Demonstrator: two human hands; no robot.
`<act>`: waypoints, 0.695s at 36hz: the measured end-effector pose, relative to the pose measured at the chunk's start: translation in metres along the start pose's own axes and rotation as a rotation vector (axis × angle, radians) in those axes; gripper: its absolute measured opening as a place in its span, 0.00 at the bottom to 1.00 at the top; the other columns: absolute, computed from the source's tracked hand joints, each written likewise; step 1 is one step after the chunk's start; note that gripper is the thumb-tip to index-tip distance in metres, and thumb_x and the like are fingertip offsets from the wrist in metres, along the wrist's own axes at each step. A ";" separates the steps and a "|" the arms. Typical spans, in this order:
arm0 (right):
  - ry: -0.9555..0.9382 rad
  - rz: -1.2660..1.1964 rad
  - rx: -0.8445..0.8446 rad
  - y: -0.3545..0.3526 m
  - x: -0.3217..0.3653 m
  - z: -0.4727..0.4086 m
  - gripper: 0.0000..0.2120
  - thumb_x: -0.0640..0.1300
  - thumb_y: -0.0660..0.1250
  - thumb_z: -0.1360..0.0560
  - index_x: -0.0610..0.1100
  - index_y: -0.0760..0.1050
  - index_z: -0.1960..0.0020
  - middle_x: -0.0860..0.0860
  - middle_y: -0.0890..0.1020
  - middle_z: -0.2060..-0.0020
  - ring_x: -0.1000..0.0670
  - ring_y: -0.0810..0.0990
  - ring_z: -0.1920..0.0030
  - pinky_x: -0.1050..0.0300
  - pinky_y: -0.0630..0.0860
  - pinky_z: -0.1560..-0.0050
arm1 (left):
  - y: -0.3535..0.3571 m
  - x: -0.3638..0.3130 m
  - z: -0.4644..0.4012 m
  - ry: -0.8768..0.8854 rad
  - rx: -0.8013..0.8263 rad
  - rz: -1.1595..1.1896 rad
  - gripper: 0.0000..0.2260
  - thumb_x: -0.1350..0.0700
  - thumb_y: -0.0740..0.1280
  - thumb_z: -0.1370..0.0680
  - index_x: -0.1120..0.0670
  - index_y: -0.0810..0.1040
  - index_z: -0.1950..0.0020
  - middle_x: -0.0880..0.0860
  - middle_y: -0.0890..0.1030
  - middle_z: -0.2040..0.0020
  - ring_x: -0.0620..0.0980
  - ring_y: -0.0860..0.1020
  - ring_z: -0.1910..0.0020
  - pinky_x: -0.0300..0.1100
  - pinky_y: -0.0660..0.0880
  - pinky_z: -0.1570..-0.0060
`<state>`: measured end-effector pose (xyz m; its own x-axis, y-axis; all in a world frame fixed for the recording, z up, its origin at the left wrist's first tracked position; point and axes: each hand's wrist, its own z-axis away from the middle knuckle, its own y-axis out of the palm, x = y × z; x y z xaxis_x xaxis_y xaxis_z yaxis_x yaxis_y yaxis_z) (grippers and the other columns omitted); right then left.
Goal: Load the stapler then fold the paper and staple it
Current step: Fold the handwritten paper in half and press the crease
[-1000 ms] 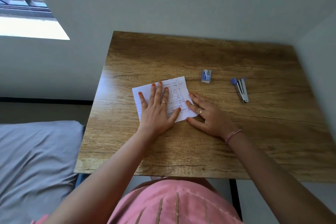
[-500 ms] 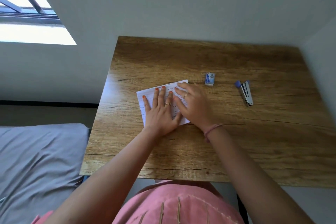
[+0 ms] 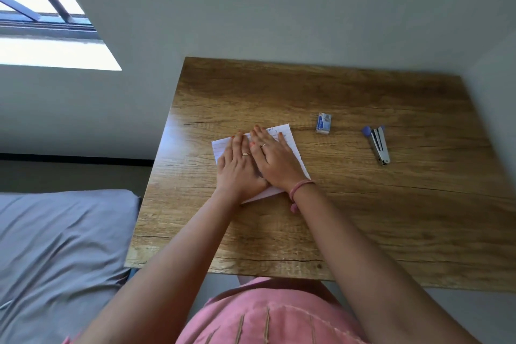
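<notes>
Paper (image 3: 289, 145): lined sheet with handwriting, lying flat on the bench (image 3: 363, 218), left of centre. It is mostly covered by both hands; only its left edge, far right corner and a sliver of its near edge show.

Change over the last second: the right hand (image 3: 275, 160) was at the sheet's right edge with fingers spread, then crossed leftward onto the sheet. It now lies on top of the paper, pressed against the left hand. The left hand (image 3: 238, 167) has kept its place on the left half. The sheet's outline looks much as it did, so I cannot tell whether a flap has been turned over.

Judgement: this looks like flattening or creasing within the folding step. Stapling is not begun.

Hands: both flat, palms down, fingers straight and close together, pressing the paper onto the bench. Neither grips anything. They touch side by side, the right hand's edge slightly over the left. A ring shows on each hand, and a pink band on the right wrist.

Stapler (image 3: 379, 145): lies on the bench well to the right of the paper, untouched. Whether it is loaded cannot be seen.

Staple box (image 3: 324, 123): small, between paper and stapler, toward the far side.

A grey bed (image 3: 61, 246) lies left of the bench.
</notes>
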<state>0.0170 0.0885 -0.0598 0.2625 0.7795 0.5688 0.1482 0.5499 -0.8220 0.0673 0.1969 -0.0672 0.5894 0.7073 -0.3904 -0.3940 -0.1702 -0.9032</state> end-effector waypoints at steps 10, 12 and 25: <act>0.073 0.281 -0.106 -0.013 -0.033 0.011 0.24 0.50 0.47 0.18 0.43 0.55 0.23 0.50 0.57 0.23 0.54 0.51 0.23 0.48 0.44 0.25 | -0.005 0.003 0.005 -0.167 0.018 -0.035 0.70 0.15 0.49 0.50 0.62 0.33 0.24 0.58 0.34 0.23 0.54 0.32 0.25 0.49 0.30 0.30; 0.109 0.306 -0.118 -0.020 -0.044 0.013 0.24 0.49 0.48 0.18 0.44 0.55 0.23 0.51 0.57 0.23 0.54 0.51 0.23 0.46 0.43 0.25 | -0.007 0.003 0.006 -0.187 0.020 -0.054 0.72 0.14 0.50 0.51 0.62 0.32 0.25 0.60 0.33 0.23 0.56 0.31 0.25 0.50 0.29 0.31; 0.130 0.409 -0.087 -0.021 -0.036 0.015 0.25 0.50 0.48 0.18 0.43 0.53 0.23 0.49 0.56 0.23 0.52 0.51 0.23 0.42 0.49 0.25 | -0.016 0.019 0.011 -0.272 -0.027 0.049 0.70 0.17 0.59 0.48 0.62 0.34 0.24 0.60 0.35 0.22 0.56 0.35 0.24 0.52 0.37 0.27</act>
<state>-0.0103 0.0533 -0.0627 0.4337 0.8804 0.1918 0.0856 0.1716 -0.9814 0.0766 0.2204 -0.0580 0.3578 0.8552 -0.3750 -0.3961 -0.2247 -0.8903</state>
